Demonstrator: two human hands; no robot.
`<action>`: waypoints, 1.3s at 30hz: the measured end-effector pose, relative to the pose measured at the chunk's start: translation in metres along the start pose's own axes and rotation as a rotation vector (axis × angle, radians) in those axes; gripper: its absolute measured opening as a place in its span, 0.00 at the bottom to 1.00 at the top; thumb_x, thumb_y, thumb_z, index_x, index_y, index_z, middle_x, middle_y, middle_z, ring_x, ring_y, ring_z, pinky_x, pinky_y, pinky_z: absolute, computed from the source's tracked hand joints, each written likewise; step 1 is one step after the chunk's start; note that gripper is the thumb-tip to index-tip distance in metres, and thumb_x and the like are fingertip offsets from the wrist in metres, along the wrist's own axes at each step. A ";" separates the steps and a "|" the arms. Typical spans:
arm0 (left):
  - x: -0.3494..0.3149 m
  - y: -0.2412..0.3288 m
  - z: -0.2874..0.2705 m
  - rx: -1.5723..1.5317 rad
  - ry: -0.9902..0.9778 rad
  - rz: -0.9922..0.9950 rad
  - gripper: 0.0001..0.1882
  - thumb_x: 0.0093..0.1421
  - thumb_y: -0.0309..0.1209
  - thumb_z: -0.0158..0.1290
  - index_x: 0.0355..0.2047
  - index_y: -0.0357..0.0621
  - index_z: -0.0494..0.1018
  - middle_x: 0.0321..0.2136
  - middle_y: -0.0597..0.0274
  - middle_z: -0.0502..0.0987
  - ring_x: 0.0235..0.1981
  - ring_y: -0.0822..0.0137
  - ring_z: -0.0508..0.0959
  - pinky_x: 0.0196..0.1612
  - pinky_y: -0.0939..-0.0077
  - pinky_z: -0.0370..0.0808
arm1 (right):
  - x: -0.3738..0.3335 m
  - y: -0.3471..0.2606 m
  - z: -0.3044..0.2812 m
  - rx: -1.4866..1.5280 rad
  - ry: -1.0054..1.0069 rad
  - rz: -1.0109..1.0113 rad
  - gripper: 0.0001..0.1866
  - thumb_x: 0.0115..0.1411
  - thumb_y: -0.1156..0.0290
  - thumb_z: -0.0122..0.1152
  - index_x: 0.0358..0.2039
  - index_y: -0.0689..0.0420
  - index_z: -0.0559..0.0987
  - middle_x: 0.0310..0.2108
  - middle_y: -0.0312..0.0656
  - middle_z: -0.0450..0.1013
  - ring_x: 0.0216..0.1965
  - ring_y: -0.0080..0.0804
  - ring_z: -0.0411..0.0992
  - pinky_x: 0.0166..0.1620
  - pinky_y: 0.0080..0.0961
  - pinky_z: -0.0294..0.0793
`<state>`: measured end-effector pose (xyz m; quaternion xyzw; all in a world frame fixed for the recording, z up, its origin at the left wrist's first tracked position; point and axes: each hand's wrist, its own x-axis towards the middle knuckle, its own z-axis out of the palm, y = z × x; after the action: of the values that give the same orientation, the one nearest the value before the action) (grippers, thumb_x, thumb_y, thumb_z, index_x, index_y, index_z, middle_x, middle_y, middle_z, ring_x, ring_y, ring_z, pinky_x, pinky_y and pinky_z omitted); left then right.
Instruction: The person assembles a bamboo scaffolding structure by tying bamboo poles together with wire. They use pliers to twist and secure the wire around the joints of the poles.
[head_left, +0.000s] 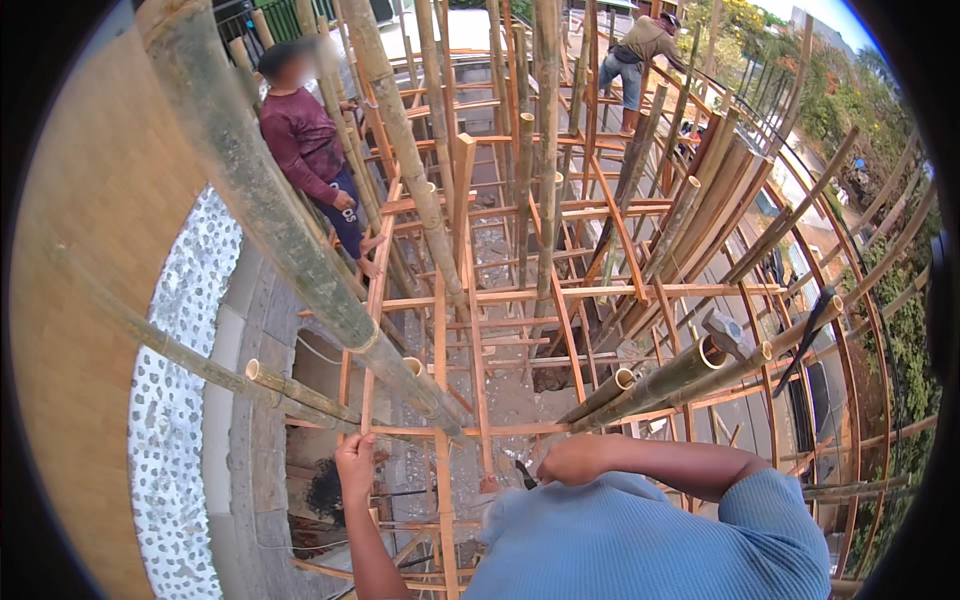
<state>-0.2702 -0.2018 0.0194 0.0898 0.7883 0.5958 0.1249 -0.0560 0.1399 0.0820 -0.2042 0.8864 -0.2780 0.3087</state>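
Furthest left, a cut bamboo pole (300, 388) slants in toward me, its open end facing away, so I'd want my wrist clear of it. Just beside it my left grip (355, 462) is closed on the wooden strip (368, 400), near the horizontal batten (530, 430) that crosses in front of me. To steady the strip well, I'd hold it square, thumb along the edge, and press evenly rather than twist. A co-worker (298, 140) stands barefoot among the timbers at its far end (so any jerk could well carry along to those feet).

Right of that, a long upright-looking batten (445, 520) runs below the crossing; I'd avoid leaning on it without testing it first. Next comes a dark, thin object (524, 474) by my right grip (572, 460). My fingers there are curled, but I cannot tell whether they hold it.

Further right, a hammer (727, 333) rests at the mouth of a thick bamboo pole (665, 388); I'd reach for it slowly, lest it drop.
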 end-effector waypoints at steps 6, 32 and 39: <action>-0.021 -0.016 0.007 0.289 -0.294 0.128 0.22 0.65 0.38 0.52 0.18 0.40 0.63 0.13 0.72 0.59 0.15 0.78 0.60 0.18 0.77 0.59 | -0.016 -0.058 -0.099 0.342 0.817 0.000 0.10 0.64 0.71 0.52 0.38 0.62 0.78 0.31 0.54 0.77 0.36 0.54 0.76 0.39 0.42 0.75; 0.001 -0.010 0.039 0.339 -0.025 -0.088 0.22 0.60 0.38 0.59 0.19 0.35 0.65 0.13 0.69 0.58 0.18 0.76 0.57 0.21 0.74 0.58 | 0.000 -0.083 -0.071 0.586 0.150 -0.394 0.13 0.67 0.69 0.50 0.46 0.61 0.76 0.28 0.50 0.75 0.29 0.45 0.73 0.36 0.33 0.72; -0.029 0.049 0.002 0.361 -0.141 0.026 0.22 0.63 0.40 0.55 0.21 0.34 0.67 0.13 0.66 0.60 0.19 0.77 0.59 0.22 0.76 0.59 | 0.020 0.054 -0.055 0.025 0.496 0.538 0.13 0.59 0.71 0.51 0.41 0.55 0.81 0.36 0.54 0.78 0.38 0.49 0.78 0.40 0.43 0.77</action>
<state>-0.2420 -0.1949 0.0684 0.1624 0.8705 0.4384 0.1539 -0.1176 0.1906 0.0759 0.1135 0.9528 -0.2389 0.1490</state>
